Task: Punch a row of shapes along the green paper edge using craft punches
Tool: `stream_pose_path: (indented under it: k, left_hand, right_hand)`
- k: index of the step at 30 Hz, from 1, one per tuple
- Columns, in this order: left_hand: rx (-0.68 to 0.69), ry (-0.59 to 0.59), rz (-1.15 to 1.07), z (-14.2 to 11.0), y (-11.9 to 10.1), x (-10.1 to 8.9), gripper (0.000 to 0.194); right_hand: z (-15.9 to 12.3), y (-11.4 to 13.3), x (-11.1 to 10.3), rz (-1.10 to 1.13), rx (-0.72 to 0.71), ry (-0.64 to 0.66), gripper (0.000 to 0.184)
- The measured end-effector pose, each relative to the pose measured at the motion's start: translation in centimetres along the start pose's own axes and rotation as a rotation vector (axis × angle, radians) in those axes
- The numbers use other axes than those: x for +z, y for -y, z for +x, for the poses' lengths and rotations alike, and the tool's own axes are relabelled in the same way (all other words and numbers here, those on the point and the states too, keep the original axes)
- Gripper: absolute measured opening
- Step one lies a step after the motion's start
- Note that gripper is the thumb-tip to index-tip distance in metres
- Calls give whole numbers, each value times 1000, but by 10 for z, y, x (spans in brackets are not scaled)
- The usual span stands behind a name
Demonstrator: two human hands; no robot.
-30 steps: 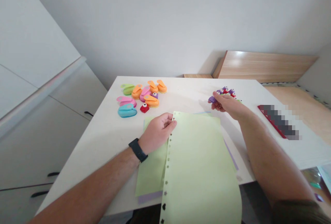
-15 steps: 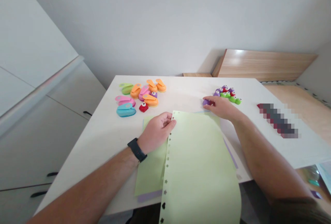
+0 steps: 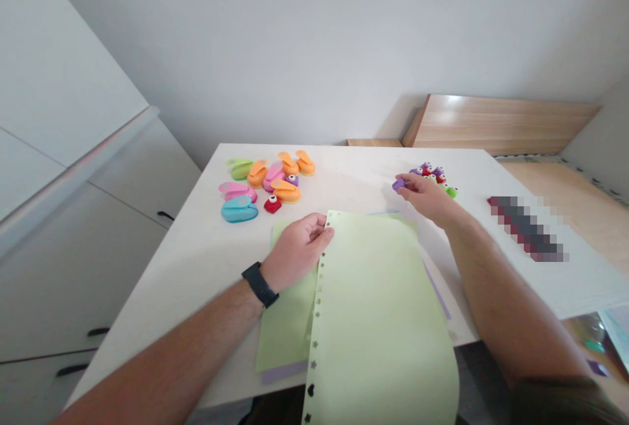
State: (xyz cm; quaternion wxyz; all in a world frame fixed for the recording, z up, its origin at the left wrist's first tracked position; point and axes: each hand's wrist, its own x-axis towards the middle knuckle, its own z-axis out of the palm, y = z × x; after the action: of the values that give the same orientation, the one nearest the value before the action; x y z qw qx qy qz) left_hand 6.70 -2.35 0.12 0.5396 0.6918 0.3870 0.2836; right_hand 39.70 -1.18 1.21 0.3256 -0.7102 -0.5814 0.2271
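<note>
My left hand point(image 3: 301, 245) pinches the upper left corner of a light green paper sheet point(image 3: 381, 307). Small star and heart shapes are cut along that sheet's left edge, and its lower end hangs past the table's front edge. Under it lie another green sheet point(image 3: 282, 333) and a purple sheet point(image 3: 285, 372). Out to the right, my right hand point(image 3: 426, 199) grips a small purple craft punch point(image 3: 398, 184) between thumb and fingers. Just behind that hand sits a cluster of small punches point(image 3: 426, 168) in purple, red and green, partly covered by it.
On the left of the white table point(image 3: 206, 261) stand larger lever punches in orange, pink, green and blue point(image 3: 239, 210), with a small red punch point(image 3: 272, 203) beside them. A blurred-out dark red and black object point(image 3: 528, 228) lies at the right. White cabinets point(image 3: 98, 248) flank the left side.
My right hand has moved slightly back and to the right with the purple punch, closer to the small punches. My left hand and the green sheet stay in place.
</note>
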Motion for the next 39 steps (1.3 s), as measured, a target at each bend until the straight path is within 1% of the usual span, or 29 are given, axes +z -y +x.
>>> stream_pose_path:
  k: [4, 8, 13, 16, 25, 31, 34, 37, 39]
  left_hand:
    - [-7, 5, 3, 0, 1, 0, 25]
    - [2, 4, 26, 0, 3, 0, 26]
    - [13, 0, 51, 0, 4, -1, 26]
    - [12, -1, 59, 0, 3, -1, 25]
    - [15, -40, 39, -1, -2, 0, 26]
    - [12, -3, 41, 0, -1, 0, 22]
    - [12, 6, 26, 0, 0, 0, 21]
    - [44, 18, 55, -4, -2, 1, 21]
    - [96, 40, 136, -8, -6, 2, 22]
  right_hand:
    - [-3, 9, -3, 236, 97, 57, 36]
    - [-7, 21, -5, 487, 111, 159, 25]
    - [-14, 33, -5, 769, 121, 304, 25]
    - [-17, 37, -5, 854, 124, 372, 28]
    - [-18, 40, -9, 912, 133, 411, 31]
    - [-15, 36, -6, 873, 136, 368, 29]
    - [-12, 33, -4, 823, 142, 322, 26]
    - [-10, 31, -1, 757, 139, 277, 25]
    - [-9, 29, 1, 710, 132, 258, 27]
